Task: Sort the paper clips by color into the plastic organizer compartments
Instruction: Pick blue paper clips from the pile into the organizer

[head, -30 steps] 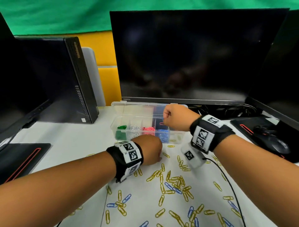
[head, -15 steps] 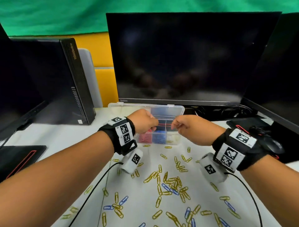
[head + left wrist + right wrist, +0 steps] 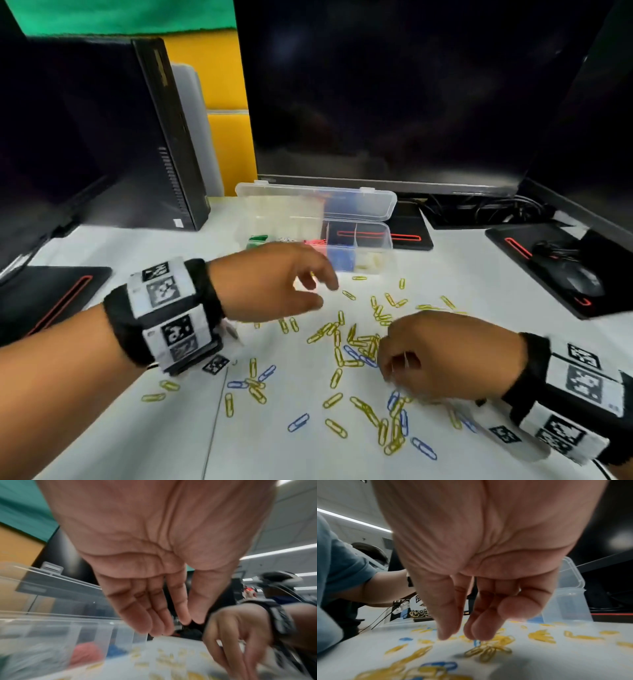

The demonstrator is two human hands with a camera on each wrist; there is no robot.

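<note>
The clear plastic organizer stands with its lid open behind it; green, white, pink and blue clips fill separate compartments. Yellow clips and a few blue clips lie scattered on the white sheet in front. My left hand hovers just before the organizer with relaxed fingers; the left wrist view shows the left hand holding nothing. My right hand points its fingers down at the yellow pile. In the right wrist view the right hand shows a gap between thumb and fingers, just above the clips.
A large dark monitor stands behind the organizer, with a black computer tower to its left. A mouse sits on a black pad at right, and another black pad lies at left. A thin cable crosses the sheet.
Both hands have drawn back from the organizer toward me. The right hand has dropped onto the loose yellow pile, and the left has opened in front of the box.
</note>
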